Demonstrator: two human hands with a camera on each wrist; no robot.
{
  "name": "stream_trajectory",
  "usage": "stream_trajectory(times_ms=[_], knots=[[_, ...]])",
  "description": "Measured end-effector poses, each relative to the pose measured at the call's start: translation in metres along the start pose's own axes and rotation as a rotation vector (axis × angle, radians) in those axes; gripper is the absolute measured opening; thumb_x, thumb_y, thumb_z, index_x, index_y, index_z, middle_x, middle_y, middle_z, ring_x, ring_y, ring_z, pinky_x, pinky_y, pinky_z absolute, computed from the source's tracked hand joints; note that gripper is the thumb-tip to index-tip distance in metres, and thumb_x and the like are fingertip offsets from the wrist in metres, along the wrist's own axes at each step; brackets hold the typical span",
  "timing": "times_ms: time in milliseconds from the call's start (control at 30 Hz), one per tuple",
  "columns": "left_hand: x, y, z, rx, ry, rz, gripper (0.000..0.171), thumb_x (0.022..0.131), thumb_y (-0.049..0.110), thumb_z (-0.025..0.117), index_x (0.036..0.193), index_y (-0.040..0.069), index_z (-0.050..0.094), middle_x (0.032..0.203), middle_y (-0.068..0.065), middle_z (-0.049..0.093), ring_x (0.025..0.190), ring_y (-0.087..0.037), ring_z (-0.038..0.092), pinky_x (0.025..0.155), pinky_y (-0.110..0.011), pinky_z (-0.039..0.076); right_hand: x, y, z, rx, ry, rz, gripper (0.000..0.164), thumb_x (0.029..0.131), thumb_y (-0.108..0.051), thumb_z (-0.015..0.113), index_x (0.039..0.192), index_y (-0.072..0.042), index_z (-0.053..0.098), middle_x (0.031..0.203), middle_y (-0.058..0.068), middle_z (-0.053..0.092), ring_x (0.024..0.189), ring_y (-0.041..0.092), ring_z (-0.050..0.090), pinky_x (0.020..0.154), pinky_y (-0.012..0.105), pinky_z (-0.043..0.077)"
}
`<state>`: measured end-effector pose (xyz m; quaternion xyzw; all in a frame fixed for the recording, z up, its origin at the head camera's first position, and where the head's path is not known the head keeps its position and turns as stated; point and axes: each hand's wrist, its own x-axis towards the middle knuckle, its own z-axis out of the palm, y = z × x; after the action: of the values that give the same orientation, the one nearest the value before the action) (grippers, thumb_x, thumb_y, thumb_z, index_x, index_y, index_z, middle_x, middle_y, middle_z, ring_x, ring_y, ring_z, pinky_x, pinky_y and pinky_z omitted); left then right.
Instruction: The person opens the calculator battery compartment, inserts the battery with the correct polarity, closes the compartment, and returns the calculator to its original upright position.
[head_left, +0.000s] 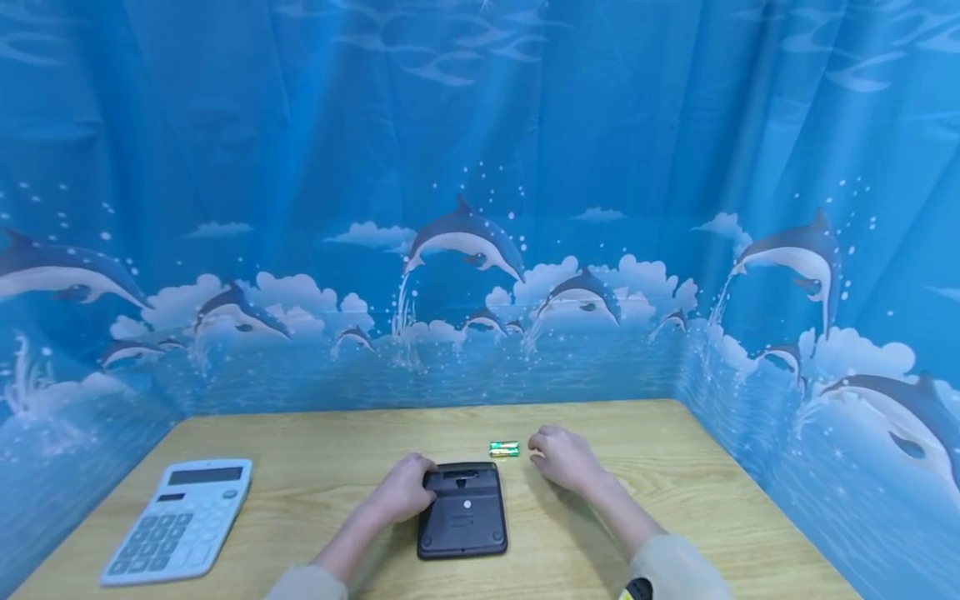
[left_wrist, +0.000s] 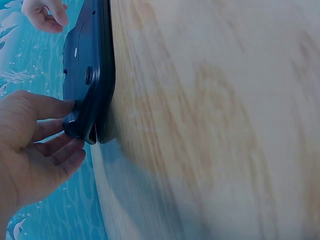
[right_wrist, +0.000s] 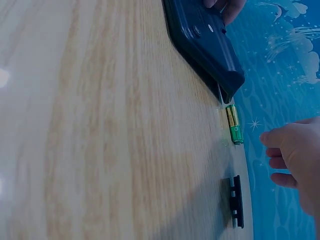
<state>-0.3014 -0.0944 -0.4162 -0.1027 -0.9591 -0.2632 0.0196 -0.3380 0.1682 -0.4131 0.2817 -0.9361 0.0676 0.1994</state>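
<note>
A black calculator (head_left: pixel 462 521) lies face down on the table, its battery compartment uncovered at the far end. My left hand (head_left: pixel 406 490) grips its far left corner; in the left wrist view the thumb (left_wrist: pixel 55 106) is on the back and the other fingers curl at the edge. Green-and-gold batteries (head_left: pixel 504 449) lie just beyond the calculator. My right hand (head_left: pixel 564 458) hovers to their right with loosely bent fingers, holding nothing. Near it, the right wrist view shows a small black battery cover (right_wrist: pixel 237 202) standing on edge on the table, hidden by the hand in the head view.
A light blue calculator (head_left: pixel 182 521) lies face up at the left of the wooden table (head_left: pixel 315 467). Behind the table and along its sides hangs a blue curtain (head_left: pixel 480 350) printed with dolphins.
</note>
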Motion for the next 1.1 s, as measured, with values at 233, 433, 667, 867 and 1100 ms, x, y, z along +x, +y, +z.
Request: stream_trajectory(times_ms=[233,433,667,867,1100], knots=[[0.000,0.000,-0.001,-0.001,0.010,0.007,0.032,0.074,-0.001,0.069,0.105,-0.004,0.063,0.104,-0.017,0.057,0.100,-0.031,0.055,0.090,-0.045,0.046,0.010,-0.003,0.003,-0.007,0.012,-0.030,0.015,0.076,-0.012,0.072,0.089,-0.008,0.068,0.084,0.002,0.062,0.079,0.020,0.060,0.067,0.032,0.053],[0.000,0.000,-0.002,0.002,0.016,0.029,0.032,0.073,-0.001,0.069,0.104,-0.005,0.063,0.103,-0.017,0.057,0.099,-0.032,0.056,0.089,-0.045,0.046,0.020,-0.006,0.007,0.008,-0.002,-0.042,0.015,0.075,-0.011,0.072,0.089,-0.009,0.069,0.083,0.001,0.062,0.078,0.018,0.060,0.066,0.031,0.053],[0.000,-0.001,-0.003,0.002,0.014,0.046,0.031,0.073,0.000,0.069,0.104,-0.004,0.063,0.102,-0.016,0.057,0.098,-0.031,0.056,0.088,-0.045,0.047,0.030,-0.013,0.009,0.003,-0.082,-0.059,0.017,0.074,-0.010,0.072,0.091,-0.009,0.069,0.085,0.000,0.062,0.082,0.018,0.059,0.070,0.031,0.052],[0.000,-0.001,-0.002,-0.002,0.000,0.029,0.031,0.074,0.000,0.069,0.104,-0.004,0.063,0.103,-0.016,0.057,0.099,-0.031,0.056,0.088,-0.045,0.047,0.034,-0.019,0.010,-0.005,-0.119,-0.087,0.013,0.076,-0.006,0.069,0.089,-0.009,0.070,0.082,0.000,0.061,0.077,0.016,0.057,0.067,0.027,0.051],[-0.001,-0.001,0.000,-0.011,0.004,0.033,0.032,0.073,-0.001,0.069,0.104,-0.005,0.063,0.103,-0.017,0.057,0.098,-0.032,0.056,0.089,-0.045,0.046,0.037,-0.024,0.011,0.026,-0.156,-0.037,0.015,0.077,-0.004,0.066,0.092,-0.008,0.070,0.085,0.002,0.061,0.082,0.018,0.058,0.072,0.031,0.051]])
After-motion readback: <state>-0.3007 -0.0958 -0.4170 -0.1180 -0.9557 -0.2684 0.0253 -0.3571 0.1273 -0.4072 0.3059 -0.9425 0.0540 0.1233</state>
